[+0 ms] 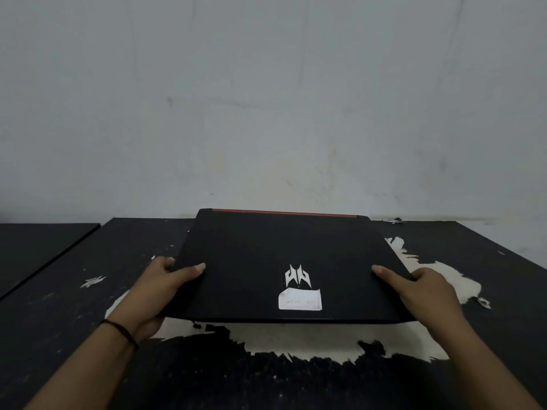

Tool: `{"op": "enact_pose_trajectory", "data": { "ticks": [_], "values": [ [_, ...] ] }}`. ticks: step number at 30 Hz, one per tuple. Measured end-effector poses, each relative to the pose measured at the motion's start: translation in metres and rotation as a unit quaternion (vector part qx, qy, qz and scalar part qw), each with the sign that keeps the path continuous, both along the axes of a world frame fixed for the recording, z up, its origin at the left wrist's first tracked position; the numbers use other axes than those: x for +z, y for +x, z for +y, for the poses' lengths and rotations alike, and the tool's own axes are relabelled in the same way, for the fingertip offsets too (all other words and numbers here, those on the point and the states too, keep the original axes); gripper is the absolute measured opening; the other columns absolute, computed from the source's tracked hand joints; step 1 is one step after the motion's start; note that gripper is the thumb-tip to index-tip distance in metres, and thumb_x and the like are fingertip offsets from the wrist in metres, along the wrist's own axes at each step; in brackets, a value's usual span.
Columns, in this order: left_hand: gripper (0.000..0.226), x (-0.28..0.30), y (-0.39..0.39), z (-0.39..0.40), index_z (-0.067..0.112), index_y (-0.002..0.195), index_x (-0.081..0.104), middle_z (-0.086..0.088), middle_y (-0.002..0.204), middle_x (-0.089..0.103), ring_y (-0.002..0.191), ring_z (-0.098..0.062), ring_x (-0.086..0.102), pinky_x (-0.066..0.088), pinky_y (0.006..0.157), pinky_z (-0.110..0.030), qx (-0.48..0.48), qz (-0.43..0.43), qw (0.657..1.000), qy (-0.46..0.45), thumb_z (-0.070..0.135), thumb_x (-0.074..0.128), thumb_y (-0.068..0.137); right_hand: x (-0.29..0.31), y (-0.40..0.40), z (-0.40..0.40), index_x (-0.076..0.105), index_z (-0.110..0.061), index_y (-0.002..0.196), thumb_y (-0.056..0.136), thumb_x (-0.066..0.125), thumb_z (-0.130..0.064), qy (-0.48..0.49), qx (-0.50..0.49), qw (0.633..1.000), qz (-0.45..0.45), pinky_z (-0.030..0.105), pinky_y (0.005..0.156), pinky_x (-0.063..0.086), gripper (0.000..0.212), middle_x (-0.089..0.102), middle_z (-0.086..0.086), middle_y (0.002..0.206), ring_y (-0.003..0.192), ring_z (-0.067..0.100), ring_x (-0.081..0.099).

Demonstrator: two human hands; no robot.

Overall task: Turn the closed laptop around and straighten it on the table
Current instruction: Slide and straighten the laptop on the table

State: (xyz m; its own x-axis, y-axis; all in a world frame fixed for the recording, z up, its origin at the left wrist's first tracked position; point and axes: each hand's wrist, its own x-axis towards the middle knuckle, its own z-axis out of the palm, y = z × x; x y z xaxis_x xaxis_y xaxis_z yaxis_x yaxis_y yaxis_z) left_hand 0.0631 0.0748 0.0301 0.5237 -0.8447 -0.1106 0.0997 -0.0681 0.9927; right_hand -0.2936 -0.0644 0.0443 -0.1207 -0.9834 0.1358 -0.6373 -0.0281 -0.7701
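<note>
A closed black laptop (266, 255) is in the middle of the view over the dark table (59, 306). Its lid carries a silver logo and a white sticker near the front, and a red strip runs along its far edge. The near edge looks lifted a little off the table. My left hand (161, 288) grips the laptop's left side, thumb on the lid and fingers underneath. My right hand (423, 288) grips its right side the same way.
The table's black coating is peeled away in pale patches (296, 338) under and around the laptop. A second dark table (35, 250) adjoins on the left. A bare grey wall (266, 99) rises right behind the table's far edge.
</note>
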Motion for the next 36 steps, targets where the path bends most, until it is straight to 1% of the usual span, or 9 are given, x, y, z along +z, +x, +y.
{"op": "enact_pose_trajectory", "data": {
  "ticks": [8,12,14,16,20,23,26,32,36],
  "values": [
    [0.085,0.007,-0.014,0.028,0.007,0.119,0.061,-0.016,0.109,0.074,0.096,-0.035,0.071,0.061,0.073,-0.042,-0.070,0.049,0.995,-0.058,0.037,0.090,0.044,0.009,-0.014,0.035,0.038,-0.010,0.058,0.065,0.070,-0.067,-0.005,0.001,1.000,0.005,0.031,0.048,0.026,0.065,0.038,0.004,0.055,0.053,0.020,0.042],
    [0.059,0.004,-0.022,0.037,0.007,0.119,0.060,-0.015,0.106,0.074,0.091,-0.034,0.072,0.060,0.076,-0.044,-0.052,0.051,0.996,-0.053,0.029,0.077,0.066,0.003,-0.019,0.046,0.042,-0.008,0.062,0.063,0.069,-0.069,-0.002,0.000,1.000,0.013,0.032,0.050,0.028,0.067,0.042,0.008,0.061,0.056,0.022,0.044],
    [0.066,0.002,-0.025,0.043,0.009,0.114,0.061,-0.014,0.103,0.075,0.088,-0.033,0.073,0.059,0.078,-0.045,-0.023,0.047,0.997,-0.049,0.035,0.082,0.057,0.002,-0.021,0.052,0.038,-0.009,0.059,0.064,0.069,-0.069,0.001,0.001,1.000,0.024,0.032,0.049,0.026,0.067,0.040,0.007,0.058,0.055,0.022,0.041],
    [0.079,-0.002,-0.027,0.047,0.011,0.111,0.061,-0.014,0.103,0.074,0.085,-0.033,0.074,0.059,0.073,-0.044,-0.011,0.045,0.998,-0.037,0.041,0.088,0.043,0.000,-0.023,0.057,0.038,-0.009,0.059,0.064,0.068,-0.070,0.006,0.003,0.999,0.035,0.031,0.049,0.025,0.068,0.039,0.007,0.057,0.053,0.022,0.041],
    [0.035,-0.004,-0.037,0.055,0.003,0.106,0.055,-0.019,0.095,0.070,0.061,-0.024,0.073,0.058,0.049,-0.032,-0.002,0.063,0.998,-0.024,0.018,0.070,0.079,-0.007,-0.027,0.065,0.037,-0.009,0.058,0.064,0.067,-0.071,0.015,0.005,0.999,0.044,0.031,0.049,0.026,0.069,0.040,0.007,0.056,0.052,0.022,0.042],
    [0.031,-0.009,-0.040,0.059,0.003,0.104,0.054,-0.020,0.092,0.068,0.056,-0.023,0.072,0.055,0.046,-0.030,-0.002,0.067,0.998,-0.014,0.016,0.069,0.079,-0.011,-0.030,0.070,0.039,-0.010,0.058,0.065,0.067,-0.070,0.024,0.006,0.999,0.039,0.030,0.048,0.026,0.066,0.042,0.005,0.056,0.052,0.021,0.043],
    [0.028,-0.013,-0.045,0.063,0.005,0.100,0.055,-0.019,0.094,0.069,0.059,-0.024,0.072,0.056,0.047,-0.031,-0.006,0.080,0.997,0.002,0.017,0.070,0.079,-0.013,-0.034,0.074,0.038,-0.010,0.057,0.065,0.066,-0.070,0.026,0.000,0.999,0.041,0.030,0.048,0.026,0.067,0.040,0.006,0.054,0.051,0.022,0.042],
    [0.022,-0.021,-0.061,0.068,0.006,0.098,0.055,-0.020,0.097,0.068,0.067,-0.028,0.070,0.057,0.047,-0.031,-0.006,0.095,0.995,0.021,0.014,0.068,0.081,-0.024,-0.044,0.074,0.061,0.008,0.073,0.061,0.065,-0.075,0.062,-0.009,0.997,0.048,0.030,0.051,0.035,0.084,0.061,0.017,0.068,0.058,0.024,0.055],
    [0.026,-0.026,-0.067,0.073,0.006,0.101,0.055,-0.022,0.102,0.069,0.077,-0.033,0.070,0.057,0.052,-0.034,-0.005,0.096,0.995,0.034,0.016,0.068,0.081,-0.026,-0.047,0.078,0.053,-0.003,0.065,0.061,0.066,-0.074,0.058,-0.006,0.997,0.041,0.031,0.051,0.033,0.072,0.053,0.011,0.061,0.055,0.023,0.051]
  ]
}}
